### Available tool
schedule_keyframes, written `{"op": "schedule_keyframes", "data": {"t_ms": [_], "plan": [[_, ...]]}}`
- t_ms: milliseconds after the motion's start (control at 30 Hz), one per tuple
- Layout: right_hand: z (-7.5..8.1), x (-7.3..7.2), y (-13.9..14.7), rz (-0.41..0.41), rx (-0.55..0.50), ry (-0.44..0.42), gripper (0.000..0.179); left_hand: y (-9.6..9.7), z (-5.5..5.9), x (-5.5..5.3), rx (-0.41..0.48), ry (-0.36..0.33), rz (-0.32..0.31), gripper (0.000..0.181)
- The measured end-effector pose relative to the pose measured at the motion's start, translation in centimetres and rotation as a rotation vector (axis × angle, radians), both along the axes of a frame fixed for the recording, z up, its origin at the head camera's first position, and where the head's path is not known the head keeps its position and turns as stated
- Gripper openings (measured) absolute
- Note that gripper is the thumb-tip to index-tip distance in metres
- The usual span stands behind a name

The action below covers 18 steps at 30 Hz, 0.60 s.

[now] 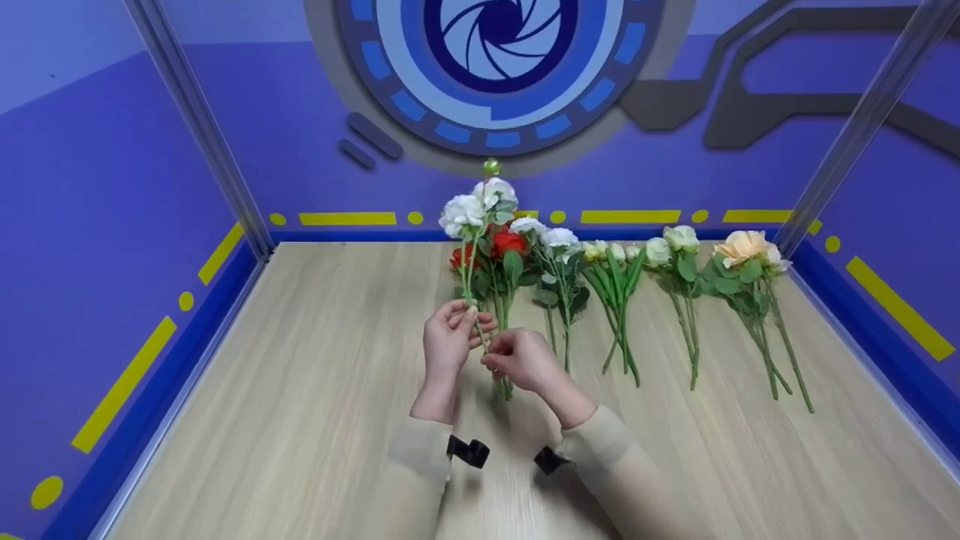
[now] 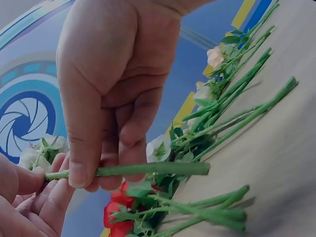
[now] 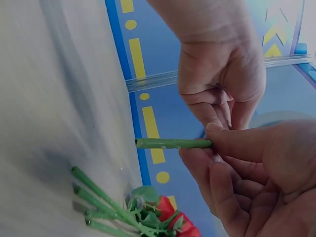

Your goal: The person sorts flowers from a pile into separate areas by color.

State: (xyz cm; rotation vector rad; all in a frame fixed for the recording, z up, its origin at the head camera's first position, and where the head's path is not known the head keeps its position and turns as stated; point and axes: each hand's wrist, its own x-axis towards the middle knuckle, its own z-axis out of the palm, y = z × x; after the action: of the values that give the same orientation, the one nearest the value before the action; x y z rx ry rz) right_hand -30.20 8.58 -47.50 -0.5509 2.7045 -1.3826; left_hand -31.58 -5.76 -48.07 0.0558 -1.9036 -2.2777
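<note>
A tall white flower stem (image 1: pixel 466 217), with two full blooms and a small green bud on top, stands upright above the table between my hands. My left hand (image 1: pixel 448 341) pinches its stalk between thumb and fingers. Lower down, my right hand (image 1: pixel 527 361) pinches the same stalk close to its cut end. In the right wrist view the green stalk end (image 3: pixel 173 143) sticks out past the right hand (image 3: pixel 247 173). Behind the hands, red flowers (image 1: pixel 508 241) lie on the table, their stalks partly hidden by the right hand.
On the wooden table (image 1: pixel 315 390), a row runs rightward: white flowers (image 1: pixel 561 238), green-stemmed tulips (image 1: pixel 616 281), pale green-white flowers (image 1: pixel 681 238) and peach flowers (image 1: pixel 742 247). Blue-purple panels (image 1: pixel 360 180) enclose the back and sides.
</note>
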Motion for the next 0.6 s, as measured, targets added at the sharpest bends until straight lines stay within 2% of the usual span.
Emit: {"op": "schedule_keyframes", "data": {"t_ms": [167, 333, 467, 600], "plan": [[-0.7, -0.3, 1.3, -0.028, 0.0, 0.034, 0.015, 1.5, -0.3, -0.6, -0.049, -0.014, -0.032, 0.026], [-1.2, -1.2, 3.0, -0.087, 0.001, 0.024, 0.014, 3.5, -0.4, -1.5, -0.153, -0.02, -0.083, 0.048], [-1.1, -2.1, 4.3, -0.142, 0.025, -0.006, 0.014, 5.1, -0.5, -2.3, -0.276, -0.002, -0.092, 0.062], [-1.3, -3.1, 5.6, -0.185, 0.084, -0.008, 0.016, 6.7, -1.1, -3.1, -0.444, 0.026, -0.084, 0.063]]}}
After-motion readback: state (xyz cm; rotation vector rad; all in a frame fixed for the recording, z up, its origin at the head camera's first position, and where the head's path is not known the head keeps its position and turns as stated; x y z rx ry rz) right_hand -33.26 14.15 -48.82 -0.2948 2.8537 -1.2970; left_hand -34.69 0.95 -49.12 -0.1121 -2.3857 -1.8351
